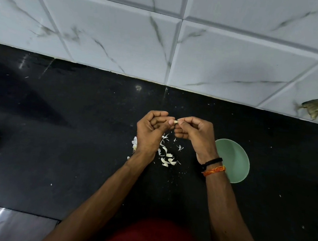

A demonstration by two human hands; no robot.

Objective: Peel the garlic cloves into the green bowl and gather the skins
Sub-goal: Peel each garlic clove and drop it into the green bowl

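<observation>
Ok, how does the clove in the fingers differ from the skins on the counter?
The clove is held up off the counter, pinched between the left hand and right hand; the skins lie loose on the black counter below the hands. The clove is one small lump, mostly hidden by fingertips; the skins are many thin, curled flakes, scattered. Both look pale white, and neither is in the green bowl.

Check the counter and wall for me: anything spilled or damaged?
Garlic skins lie scattered on the black counter below the hands, not yet gathered. A wall tile at right has a broken patch.
</observation>
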